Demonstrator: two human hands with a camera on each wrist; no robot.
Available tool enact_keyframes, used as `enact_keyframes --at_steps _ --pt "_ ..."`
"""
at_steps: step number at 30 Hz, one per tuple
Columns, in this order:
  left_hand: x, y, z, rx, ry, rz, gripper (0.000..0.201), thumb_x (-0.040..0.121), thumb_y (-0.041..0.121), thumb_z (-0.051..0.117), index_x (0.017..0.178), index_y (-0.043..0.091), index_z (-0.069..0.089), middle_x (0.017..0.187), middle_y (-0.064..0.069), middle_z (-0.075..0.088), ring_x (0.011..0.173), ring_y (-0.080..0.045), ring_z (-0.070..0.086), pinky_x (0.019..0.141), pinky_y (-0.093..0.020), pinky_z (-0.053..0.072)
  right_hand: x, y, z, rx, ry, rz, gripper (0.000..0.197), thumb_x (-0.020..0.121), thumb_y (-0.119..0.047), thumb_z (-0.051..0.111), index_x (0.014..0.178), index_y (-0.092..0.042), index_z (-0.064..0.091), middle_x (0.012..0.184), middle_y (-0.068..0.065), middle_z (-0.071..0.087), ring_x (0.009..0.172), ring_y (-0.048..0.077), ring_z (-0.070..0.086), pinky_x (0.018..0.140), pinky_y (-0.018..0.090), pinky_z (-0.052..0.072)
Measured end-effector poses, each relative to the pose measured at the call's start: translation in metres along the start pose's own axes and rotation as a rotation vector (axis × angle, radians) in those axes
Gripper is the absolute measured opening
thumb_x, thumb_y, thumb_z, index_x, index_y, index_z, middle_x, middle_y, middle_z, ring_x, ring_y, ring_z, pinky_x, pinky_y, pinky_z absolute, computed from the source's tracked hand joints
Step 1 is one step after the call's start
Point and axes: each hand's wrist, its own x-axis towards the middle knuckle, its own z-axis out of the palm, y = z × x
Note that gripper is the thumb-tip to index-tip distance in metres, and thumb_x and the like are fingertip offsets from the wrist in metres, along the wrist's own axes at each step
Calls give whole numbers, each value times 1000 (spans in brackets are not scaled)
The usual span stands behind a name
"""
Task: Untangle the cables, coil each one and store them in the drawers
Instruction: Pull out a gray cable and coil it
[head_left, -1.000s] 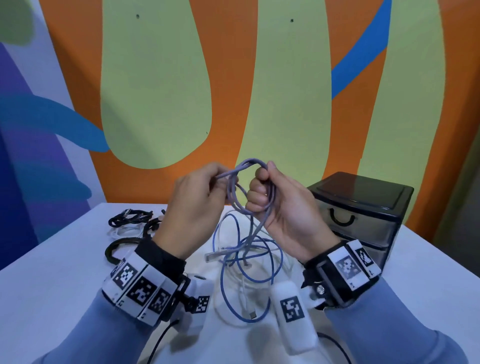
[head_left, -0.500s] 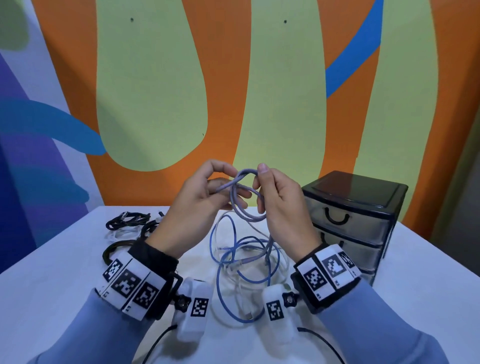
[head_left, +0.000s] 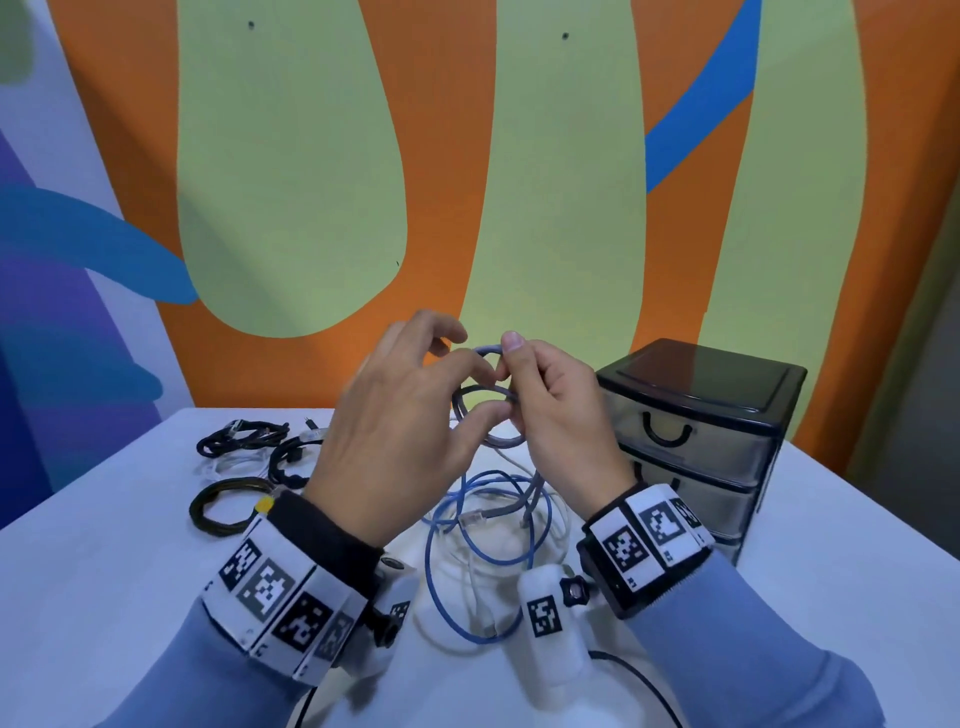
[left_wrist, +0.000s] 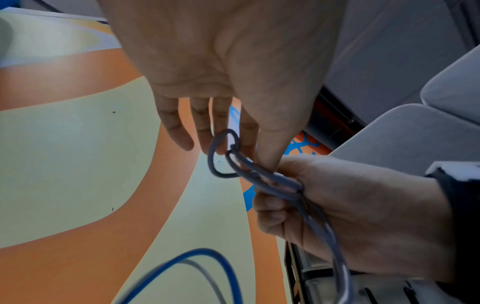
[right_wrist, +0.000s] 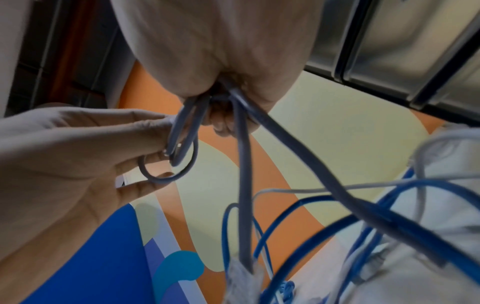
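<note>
Both hands are raised above the middle of the white table (head_left: 104, 597). The grey cable (head_left: 480, 410) is held as a small coil between them; its loops are clenched in the curled fingers of the right hand (head_left: 563, 415), with the thumb laid over the top of the coil. The fingers of the left hand (head_left: 395, 426) are spread and nearly straight, their tips touching the coil's loops without closing on them. Two grey tails hang from the right fist to the table.

Beneath the hands, a blue cable (head_left: 483, 556) and a white cable (head_left: 457, 571) are seen lying intertwined near the table's front edge, and the grey tails descend into this tangle. Toward the left edge, black cables (head_left: 244, 441) lie loose, and a dark coiled cable (head_left: 228, 501) lies just in front of them. A black-framed drawer unit (head_left: 696, 431) with all drawers shut is placed at the right edge, close beside the right hand. A painted wall (head_left: 519, 182) is seen behind the table.

Compared with the frame half a second earlier, the left hand's pinch on the grey loop has been released and its fingers opened; the grasp of the right hand is unchanged.
</note>
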Motion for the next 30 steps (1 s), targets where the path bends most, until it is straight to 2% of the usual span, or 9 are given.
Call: enact_keyframes --at_steps 4,7,11,13,17,20,24,27,30 --pt "-3 1 3 123 -48 15 19 94 38 69 105 27 80 130 2 60 116 -21 58 74 -31 41 0 1 -1 73 -67 39 40 109 -38 52 80 -12 60 53 -4 33 49 19 30 49 31 27" --pt "-3 -4 3 147 -24 72 17 96 39 70 93 26 81 119 4 62 109 -21 59 70 -30 36 -1 0 0 37 -117 46 42 110 -37 50 81 -8 59 55 4 39 51 20 34 50 29 30" --pt "0 -13 8 -139 63 77 16 101 34 71 97 23 82 118 4 63 105 -19 60 78 -40 50 2 0 -3 27 -120 112 50 111 -38 45 76 -5 53 58 5 48 58 20 40 60 32 35" --pt "1 -12 9 -339 151 8 16 100 28 71 102 17 82 118 3 66 105 -17 65 83 -40 54 3 0 -3 68 -124 173 52 112 -38 44 76 -2 52 61 2 48 59 18 41 63 32 40" --pt "3 -5 8 -626 231 -244 15 105 20 66 103 17 80 110 7 77 102 -16 72 88 -37 60 3 -1 0 112 -142 256 46 112 -38 42 73 -15 48 65 4 41 55 16 41 58 31 42" --pt "5 -5 8 -826 251 -410 24 109 24 60 104 9 78 103 -3 80 104 -27 76 95 -49 61 2 -2 1 31 -147 232 49 112 -37 41 76 -4 46 74 11 38 65 24 37 65 40 36" --pt "9 -3 7 -1047 304 -638 46 113 31 48 91 3 76 103 -19 79 93 -25 76 90 -47 61 0 -1 2 -54 -166 175 58 111 -43 40 81 6 42 74 11 39 65 23 37 66 41 34" --pt "10 -8 5 -1195 291 -757 47 113 33 47 81 13 76 106 -15 80 96 -23 75 93 -46 57 -1 0 3 -92 -153 153 58 110 -47 43 78 1 42 71 9 38 63 21 37 65 39 34" --pt "11 -14 4 -1324 341 -785 34 113 32 49 93 13 70 112 -10 79 103 -20 74 97 -43 57 0 -3 2 91 -100 258 50 110 -41 47 69 -12 50 73 6 52 64 18 47 67 36 44"
